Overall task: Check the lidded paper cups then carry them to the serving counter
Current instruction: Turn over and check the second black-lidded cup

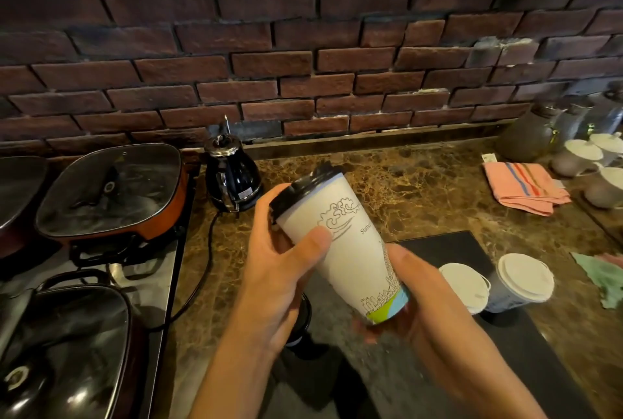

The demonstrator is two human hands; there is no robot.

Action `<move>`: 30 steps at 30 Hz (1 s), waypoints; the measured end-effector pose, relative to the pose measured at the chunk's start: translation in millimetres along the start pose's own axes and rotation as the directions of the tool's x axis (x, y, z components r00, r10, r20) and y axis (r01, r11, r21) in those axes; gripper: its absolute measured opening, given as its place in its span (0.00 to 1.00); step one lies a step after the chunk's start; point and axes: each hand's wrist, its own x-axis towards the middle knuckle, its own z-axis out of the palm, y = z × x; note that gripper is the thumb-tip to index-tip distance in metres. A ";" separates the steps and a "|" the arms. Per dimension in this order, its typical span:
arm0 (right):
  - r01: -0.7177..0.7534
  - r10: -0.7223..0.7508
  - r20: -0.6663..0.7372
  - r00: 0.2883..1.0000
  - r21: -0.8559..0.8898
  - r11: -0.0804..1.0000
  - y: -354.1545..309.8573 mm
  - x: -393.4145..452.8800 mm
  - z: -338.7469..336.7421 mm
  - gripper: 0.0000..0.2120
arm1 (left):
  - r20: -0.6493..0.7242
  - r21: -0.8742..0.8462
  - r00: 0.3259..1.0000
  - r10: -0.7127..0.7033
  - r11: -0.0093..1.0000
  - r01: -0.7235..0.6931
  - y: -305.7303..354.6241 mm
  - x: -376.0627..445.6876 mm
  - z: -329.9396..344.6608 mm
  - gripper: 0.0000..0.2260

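Dark red brick wall [303,58] backs a brown marbled counter [421,189], and a black mat [526,344] on that counter serves as the landmark. Above the mat's left part, both hands hold a tall white paper cup [350,250] off the surface. The cup is tilted: its long axis runs from the black lid [300,189] at upper left, pointing away toward the wall, down to the base at lower right, nearest the person. The left hand [279,270] grasps the upper body, thumb pressed on the side below the lid; the right hand [435,310] cups the base from below and right. Line drawings of a cloud and a skyline mark the cup, with a green and blue band at the base; a small word starting "Sta" is only partly legible.

On the mat, right of the held cup, stand two more cups with white lids [524,277], close together; their walls are mostly hidden. Beyond the mat toward the wall the counter is bare up to a black kettle [232,179] at far left and a folded pink striped cloth [526,187] at far right. Left of the mat, past the counter's edge, lidded pans [111,189] sit on a stove.
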 end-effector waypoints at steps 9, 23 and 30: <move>0.364 -0.385 -0.012 0.923 -0.296 0.883 -7.5 9.0 -15.1 0.19 | 0.069 0.627 0.960 0.273 0.736 -0.254 -37.4 -8.3 19.4 0.39; 0.174 -0.173 0.020 0.985 -0.038 0.984 61.6 44.7 -87.8 0.17 | -0.010 0.554 1.000 -0.013 0.833 0.016 -121.8 -9.0 20.3 0.37; 0.086 -0.091 0.043 0.995 0.118 0.989 116.6 66.0 -108.9 0.16 | -0.146 0.332 0.973 -0.178 0.918 0.218 -183.8 -10.9 -1.5 0.26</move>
